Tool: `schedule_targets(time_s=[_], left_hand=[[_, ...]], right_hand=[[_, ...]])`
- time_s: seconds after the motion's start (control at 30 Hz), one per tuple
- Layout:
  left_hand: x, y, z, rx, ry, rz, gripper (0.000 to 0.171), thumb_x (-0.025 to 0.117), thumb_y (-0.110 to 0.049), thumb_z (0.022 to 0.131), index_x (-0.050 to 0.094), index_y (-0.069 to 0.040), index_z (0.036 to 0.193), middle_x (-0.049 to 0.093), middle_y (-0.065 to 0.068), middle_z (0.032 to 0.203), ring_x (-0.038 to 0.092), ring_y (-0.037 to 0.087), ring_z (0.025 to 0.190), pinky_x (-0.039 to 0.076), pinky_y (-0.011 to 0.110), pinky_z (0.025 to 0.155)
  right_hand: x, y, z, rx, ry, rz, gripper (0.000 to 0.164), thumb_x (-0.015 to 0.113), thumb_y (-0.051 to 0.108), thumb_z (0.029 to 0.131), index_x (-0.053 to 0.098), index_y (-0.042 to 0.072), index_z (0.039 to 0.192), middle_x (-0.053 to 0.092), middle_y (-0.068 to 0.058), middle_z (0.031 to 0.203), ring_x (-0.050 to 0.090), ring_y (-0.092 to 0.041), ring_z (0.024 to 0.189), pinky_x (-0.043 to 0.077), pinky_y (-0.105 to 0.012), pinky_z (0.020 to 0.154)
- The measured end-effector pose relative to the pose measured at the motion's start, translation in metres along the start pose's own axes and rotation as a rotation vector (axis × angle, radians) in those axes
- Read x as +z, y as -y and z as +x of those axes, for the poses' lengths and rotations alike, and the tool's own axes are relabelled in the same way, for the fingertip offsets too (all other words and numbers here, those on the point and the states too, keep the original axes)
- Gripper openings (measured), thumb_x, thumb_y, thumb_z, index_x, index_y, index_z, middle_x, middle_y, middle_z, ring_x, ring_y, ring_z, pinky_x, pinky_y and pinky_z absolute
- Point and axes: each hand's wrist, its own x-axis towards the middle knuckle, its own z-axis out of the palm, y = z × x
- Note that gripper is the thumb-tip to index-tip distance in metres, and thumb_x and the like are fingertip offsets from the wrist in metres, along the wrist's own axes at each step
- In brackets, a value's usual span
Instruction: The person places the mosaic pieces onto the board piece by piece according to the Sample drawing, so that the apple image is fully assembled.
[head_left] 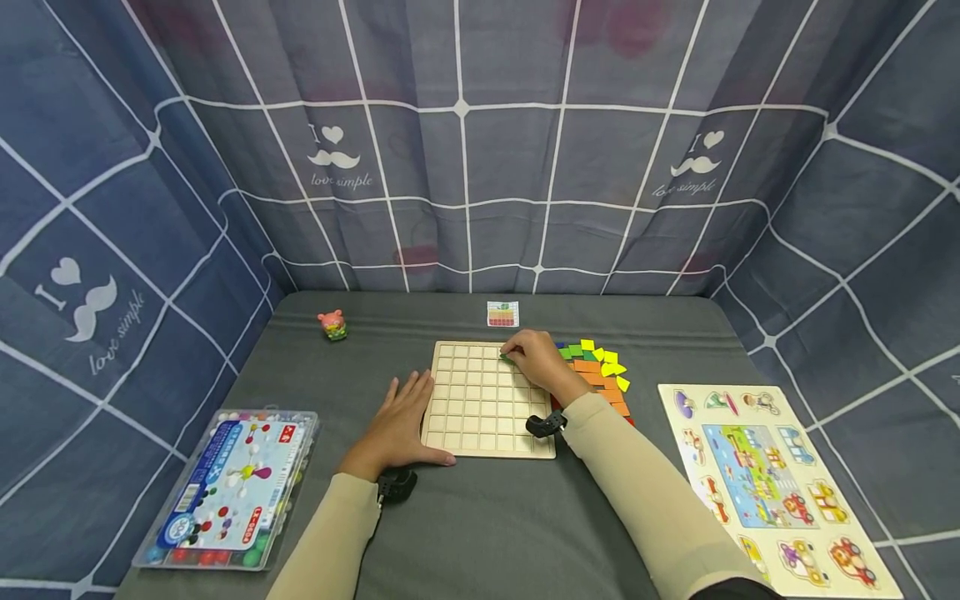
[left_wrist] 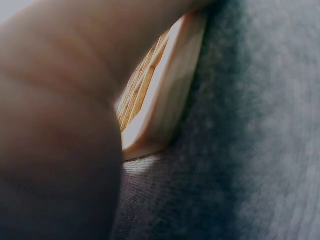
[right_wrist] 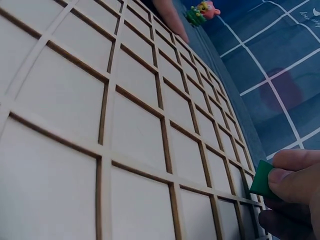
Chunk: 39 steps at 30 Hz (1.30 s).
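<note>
A wooden grid board (head_left: 472,408) with square recesses lies on the dark cloth. My left hand (head_left: 397,425) rests along its left edge, fingers straight and thumb spread at the front corner. In the left wrist view, the hand covers much of the board's corner (left_wrist: 165,100). Over the board's far right part, my right hand (head_left: 536,358) pinches a green tile (right_wrist: 261,179) between thumb and finger. The right wrist view shows that tile tilted at the grid's far edge. Colored tiles (head_left: 592,379) in orange, yellow, green and blue lie right of the board, partly hidden by the right arm.
A small pattern card (head_left: 502,314) lies behind the board. At the back left stands a pink-headed figurine (head_left: 332,325). A clear case of colored balls (head_left: 228,492) lies front left, and a picture puzzle board (head_left: 780,487) front right. Patterned curtains (head_left: 502,158) surround the table.
</note>
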Motion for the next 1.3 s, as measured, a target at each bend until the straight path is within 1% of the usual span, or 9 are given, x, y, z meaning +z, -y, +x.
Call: schedule_targets(time_s=[0.2,0.33,0.4,0.6,0.83,1.0,1.1,1.3], left_hand=[[0.000,0.000,0.000,-0.015,0.019,0.007,0.153,0.074,-0.093,0.061,0.016,0.000,0.167,0.011,0.014,0.174,0.007,0.031,0.159,-0.003,0.055,0.126],[0.001,0.000,0.000,-0.013,0.015,-0.001,0.153,0.075,-0.092,0.061,0.016,0.001,0.167,0.011,0.015,0.174,0.007,0.032,0.159,-0.001,0.054,0.126],[0.001,0.001,0.000,-0.010,0.010,-0.007,0.152,0.076,-0.091,0.061,0.016,0.001,0.167,0.012,0.015,0.174,0.007,0.032,0.159,0.000,0.053,0.127],[0.001,0.001,-0.001,-0.013,0.010,-0.011,0.152,0.077,-0.090,0.062,0.015,0.000,0.167,0.011,0.015,0.174,0.007,0.031,0.159,0.001,0.049,0.127],[0.001,0.001,0.000,-0.020,0.021,-0.028,0.153,0.077,-0.090,0.061,0.013,-0.001,0.167,0.009,0.013,0.174,0.005,0.030,0.159,0.004,0.045,0.128],[0.000,0.001,0.000,-0.024,0.026,-0.033,0.154,0.077,-0.091,0.061,0.013,0.000,0.167,0.009,0.014,0.174,0.005,0.030,0.159,0.005,0.045,0.128],[0.000,0.001,-0.001,-0.019,0.023,-0.033,0.153,0.077,-0.090,0.061,0.014,0.000,0.167,0.010,0.014,0.174,0.005,0.030,0.159,0.006,0.046,0.128],[0.000,0.000,-0.001,-0.010,0.018,-0.025,0.152,0.077,-0.091,0.061,0.016,0.001,0.167,0.011,0.015,0.173,0.007,0.031,0.159,0.009,0.047,0.128]], right_hand=[[0.006,0.003,0.006,0.045,-0.005,0.011,0.015,0.069,0.002,0.102,0.082,0.008,0.109,0.073,-0.006,0.113,0.069,-0.022,0.101,0.059,-0.032,0.085],[0.008,0.005,0.010,0.084,0.010,0.030,0.017,0.067,0.005,0.105,0.082,0.010,0.112,0.072,-0.003,0.116,0.069,-0.020,0.104,0.059,-0.032,0.085],[0.009,0.007,0.012,0.086,0.016,0.036,0.018,0.066,0.006,0.105,0.082,0.010,0.113,0.072,-0.002,0.116,0.069,-0.019,0.104,0.059,-0.032,0.085],[0.010,0.010,0.020,0.038,0.021,0.041,0.017,0.066,0.003,0.105,0.082,0.007,0.111,0.075,-0.005,0.113,0.070,-0.021,0.107,0.059,-0.032,0.087],[0.012,0.011,0.027,0.006,0.032,0.027,0.013,0.071,0.003,0.101,0.083,0.006,0.107,0.077,-0.006,0.106,0.072,-0.019,0.099,0.059,-0.029,0.086],[0.012,0.011,0.029,-0.023,0.025,0.030,0.013,0.072,0.000,0.100,0.083,0.005,0.105,0.078,-0.008,0.103,0.073,-0.019,0.096,0.059,-0.028,0.085],[0.012,0.011,0.029,-0.024,0.031,0.040,0.014,0.072,-0.002,0.100,0.083,0.005,0.104,0.078,-0.007,0.102,0.073,-0.019,0.096,0.059,-0.028,0.085],[0.013,0.012,0.031,-0.015,0.047,0.024,0.016,0.071,-0.001,0.101,0.084,0.008,0.104,0.078,-0.003,0.102,0.073,-0.018,0.098,0.059,-0.028,0.087]])
